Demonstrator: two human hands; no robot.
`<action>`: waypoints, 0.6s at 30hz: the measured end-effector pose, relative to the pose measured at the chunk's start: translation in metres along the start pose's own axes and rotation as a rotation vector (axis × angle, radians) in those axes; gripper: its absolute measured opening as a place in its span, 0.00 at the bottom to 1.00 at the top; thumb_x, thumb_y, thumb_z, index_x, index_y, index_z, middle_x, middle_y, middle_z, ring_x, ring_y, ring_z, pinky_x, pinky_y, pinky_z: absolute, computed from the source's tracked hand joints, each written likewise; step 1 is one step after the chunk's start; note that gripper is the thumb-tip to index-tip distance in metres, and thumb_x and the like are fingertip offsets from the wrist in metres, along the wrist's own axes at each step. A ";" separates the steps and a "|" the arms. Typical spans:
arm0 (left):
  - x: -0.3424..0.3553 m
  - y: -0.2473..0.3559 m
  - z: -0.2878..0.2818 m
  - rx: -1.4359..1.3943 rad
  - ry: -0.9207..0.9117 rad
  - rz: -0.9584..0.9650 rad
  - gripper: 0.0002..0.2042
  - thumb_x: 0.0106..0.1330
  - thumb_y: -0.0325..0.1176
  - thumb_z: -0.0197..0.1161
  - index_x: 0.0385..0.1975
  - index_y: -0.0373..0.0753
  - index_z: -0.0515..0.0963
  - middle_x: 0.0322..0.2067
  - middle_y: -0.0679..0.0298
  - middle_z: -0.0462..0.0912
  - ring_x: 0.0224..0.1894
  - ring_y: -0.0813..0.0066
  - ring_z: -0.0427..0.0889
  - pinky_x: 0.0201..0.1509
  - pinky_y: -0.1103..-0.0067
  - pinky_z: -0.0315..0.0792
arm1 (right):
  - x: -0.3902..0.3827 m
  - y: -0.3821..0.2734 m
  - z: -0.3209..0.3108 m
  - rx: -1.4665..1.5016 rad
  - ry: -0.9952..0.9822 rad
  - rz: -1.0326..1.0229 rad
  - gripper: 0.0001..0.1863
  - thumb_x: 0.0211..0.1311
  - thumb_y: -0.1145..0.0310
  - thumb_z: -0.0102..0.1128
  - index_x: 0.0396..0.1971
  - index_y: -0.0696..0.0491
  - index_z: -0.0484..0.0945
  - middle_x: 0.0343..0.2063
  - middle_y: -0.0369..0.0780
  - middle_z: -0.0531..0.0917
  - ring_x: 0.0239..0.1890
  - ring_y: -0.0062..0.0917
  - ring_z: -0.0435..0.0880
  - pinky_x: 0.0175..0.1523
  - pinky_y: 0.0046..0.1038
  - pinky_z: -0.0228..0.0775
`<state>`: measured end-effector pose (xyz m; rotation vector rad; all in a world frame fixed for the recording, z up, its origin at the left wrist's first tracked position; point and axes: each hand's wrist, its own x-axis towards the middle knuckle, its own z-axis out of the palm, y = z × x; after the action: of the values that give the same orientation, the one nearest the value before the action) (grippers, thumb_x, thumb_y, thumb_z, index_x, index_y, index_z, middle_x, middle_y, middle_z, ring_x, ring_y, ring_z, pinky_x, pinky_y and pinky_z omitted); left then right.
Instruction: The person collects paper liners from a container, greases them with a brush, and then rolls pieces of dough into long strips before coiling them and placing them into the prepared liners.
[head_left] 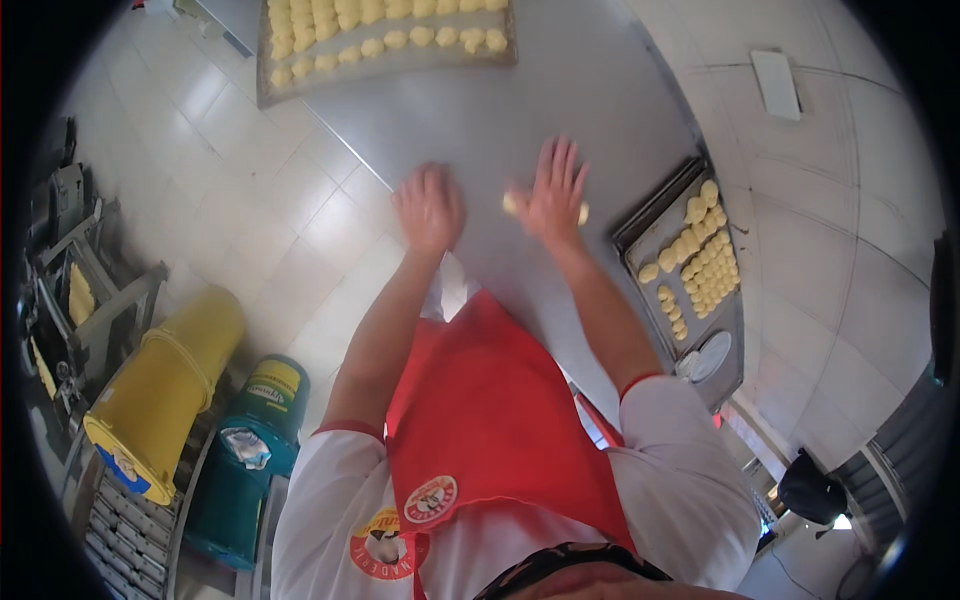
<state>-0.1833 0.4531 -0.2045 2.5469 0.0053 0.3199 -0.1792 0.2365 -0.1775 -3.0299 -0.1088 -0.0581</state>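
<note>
My right hand [553, 195] lies flat with fingers spread on a pale elongated piece of dough [512, 204], whose ends stick out on both sides of the palm, pressed against the grey metal table [520, 110]. My left hand [428, 207] is on the table just to the left, fingers curled down; whatever may be under it is hidden. Both hands are blurred. I wear a red apron over a white shirt.
A dark baking tray [640, 225] with several shaped dough pieces [700, 255] sits at the right of the table. A second tray [385, 70] of dough pieces lies at the far end. On the tiled floor at left stand a yellow bucket [165, 390] and a teal bucket [250, 450].
</note>
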 end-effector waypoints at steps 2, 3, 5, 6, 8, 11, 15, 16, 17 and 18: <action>0.004 0.003 -0.004 -0.044 -0.004 -0.007 0.13 0.66 0.36 0.64 0.49 0.45 0.78 0.49 0.62 0.79 0.52 0.58 0.76 0.55 0.61 0.64 | 0.054 0.018 0.010 -0.048 0.090 0.061 0.48 0.69 0.39 0.52 0.74 0.64 0.56 0.76 0.59 0.54 0.79 0.53 0.49 0.76 0.66 0.36; 0.006 0.000 0.000 -0.041 -0.003 -0.003 0.13 0.66 0.36 0.64 0.49 0.45 0.78 0.49 0.62 0.79 0.52 0.58 0.76 0.55 0.61 0.64 | 0.072 0.023 0.013 -0.097 0.126 0.088 0.48 0.70 0.38 0.51 0.74 0.64 0.56 0.76 0.58 0.54 0.79 0.53 0.49 0.77 0.65 0.35; 0.001 -0.004 -0.002 -0.005 -0.021 0.021 0.14 0.66 0.36 0.64 0.50 0.45 0.77 0.49 0.61 0.78 0.53 0.57 0.76 0.56 0.60 0.64 | 0.068 0.018 0.019 -0.075 0.177 0.119 0.48 0.71 0.38 0.50 0.74 0.64 0.56 0.76 0.58 0.54 0.79 0.53 0.48 0.77 0.65 0.34; 0.000 -0.003 -0.004 -0.002 -0.015 0.028 0.14 0.66 0.36 0.64 0.50 0.45 0.77 0.49 0.61 0.78 0.53 0.57 0.76 0.56 0.60 0.64 | 0.069 0.015 0.017 -0.063 0.237 0.141 0.48 0.71 0.38 0.50 0.75 0.64 0.56 0.76 0.58 0.54 0.79 0.53 0.48 0.77 0.64 0.33; -0.002 0.003 -0.004 -0.061 -0.030 -0.017 0.13 0.68 0.36 0.63 0.51 0.44 0.77 0.50 0.60 0.78 0.53 0.55 0.75 0.57 0.59 0.64 | 0.006 -0.009 0.034 -0.008 0.110 0.145 0.46 0.72 0.39 0.49 0.75 0.63 0.56 0.76 0.59 0.55 0.79 0.53 0.48 0.78 0.64 0.31; -0.034 0.019 -0.002 -0.205 -0.169 0.109 0.17 0.69 0.40 0.63 0.55 0.42 0.76 0.54 0.58 0.77 0.57 0.54 0.74 0.60 0.58 0.63 | -0.079 -0.041 0.020 0.179 0.092 0.081 0.45 0.71 0.44 0.53 0.74 0.64 0.56 0.76 0.57 0.54 0.80 0.51 0.48 0.78 0.64 0.30; -0.056 0.050 -0.011 -0.276 -0.249 0.386 0.21 0.69 0.42 0.64 0.60 0.44 0.75 0.57 0.58 0.77 0.59 0.56 0.74 0.60 0.61 0.65 | -0.113 -0.029 -0.027 0.099 -0.078 0.100 0.39 0.65 0.57 0.64 0.73 0.52 0.63 0.72 0.48 0.65 0.77 0.44 0.57 0.78 0.62 0.33; -0.060 0.053 -0.012 -0.259 -0.280 0.434 0.21 0.68 0.40 0.64 0.60 0.46 0.76 0.55 0.59 0.77 0.59 0.57 0.74 0.59 0.61 0.66 | -0.119 -0.021 -0.037 0.129 0.022 0.193 0.36 0.63 0.62 0.67 0.72 0.48 0.67 0.69 0.45 0.69 0.76 0.42 0.61 0.78 0.62 0.34; -0.055 0.054 -0.010 -0.260 -0.287 0.438 0.21 0.68 0.40 0.64 0.60 0.46 0.76 0.55 0.59 0.77 0.59 0.57 0.74 0.59 0.61 0.66 | -0.121 -0.004 -0.039 0.130 0.020 0.201 0.36 0.63 0.62 0.67 0.72 0.48 0.67 0.69 0.45 0.69 0.76 0.42 0.61 0.78 0.62 0.34; -0.050 0.051 -0.007 -0.204 -0.421 0.422 0.20 0.67 0.38 0.64 0.59 0.48 0.77 0.54 0.60 0.77 0.59 0.58 0.74 0.59 0.62 0.67 | -0.124 0.014 -0.038 0.184 -0.058 0.201 0.34 0.62 0.66 0.67 0.69 0.44 0.71 0.67 0.44 0.71 0.73 0.42 0.64 0.78 0.62 0.36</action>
<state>-0.2368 0.4102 -0.1824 2.3451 -0.6933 -0.0630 -0.3030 0.2098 -0.1460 -2.8414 0.1766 0.0535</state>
